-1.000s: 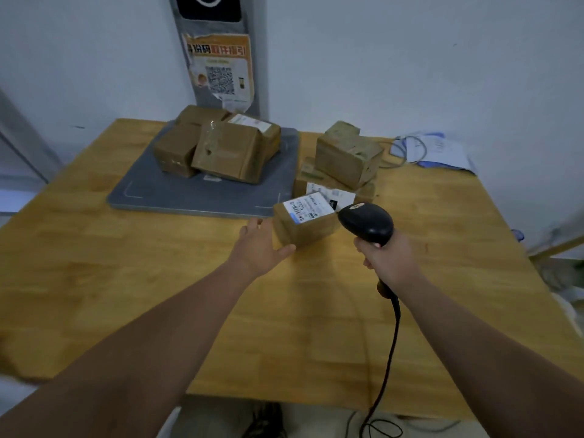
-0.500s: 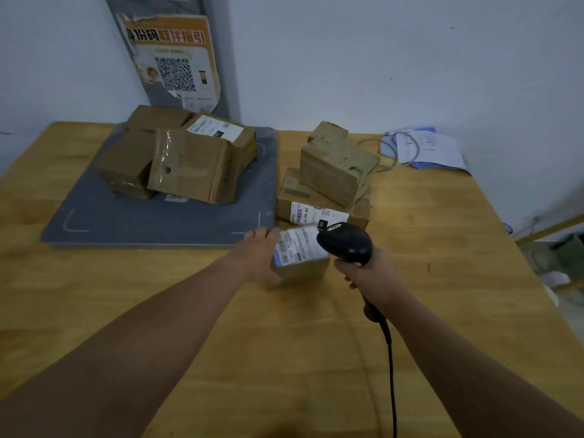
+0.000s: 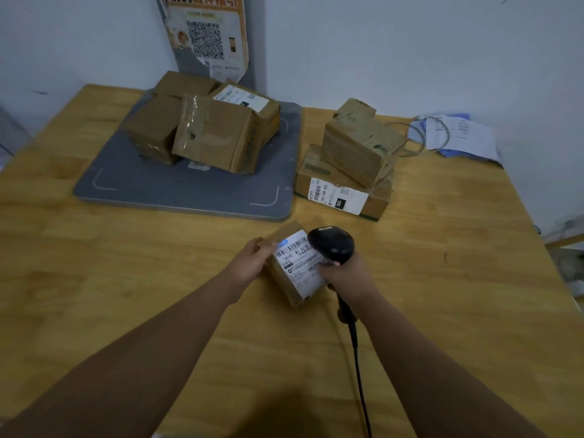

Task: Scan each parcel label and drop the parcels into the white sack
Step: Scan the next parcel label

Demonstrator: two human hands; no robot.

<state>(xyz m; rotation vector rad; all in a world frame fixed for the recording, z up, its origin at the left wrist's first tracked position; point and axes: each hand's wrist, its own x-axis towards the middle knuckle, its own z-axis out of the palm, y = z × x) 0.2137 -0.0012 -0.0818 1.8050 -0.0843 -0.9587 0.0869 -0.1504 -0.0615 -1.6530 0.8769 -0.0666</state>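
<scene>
1. The left hand (image 3: pixel 252 263) has its grip clamped on the left edge of a small parcel (image 3: pixel 282 284), which is tilted up in the middle of the surface (image 3: pixel 126 279). The right hand (image 3: pixel 350 276) has its grip wrapped round the handle of the scanner (image 3: pixel 330 243).
2. The scanner's head sits right against the label (image 3: pixel 300 263). I would back it off a little so the beam spans the whole barcode (a blue glow marks the label's far left corner), with the parcel steady and the thumb off the bars.
3. The parcel is a matt brown cardboard box and its label is smooth white paper. The scanner is black plastic with a rounded head and a thin cord.
4. The surface is pale wood. Dented, taped boxes (image 3: pixel 215 134) sit on a grey pad (image 3: pixel 177 191) far left, and a stack (image 3: pixel 357 153) stands far right. The white sack is out of view.
</scene>
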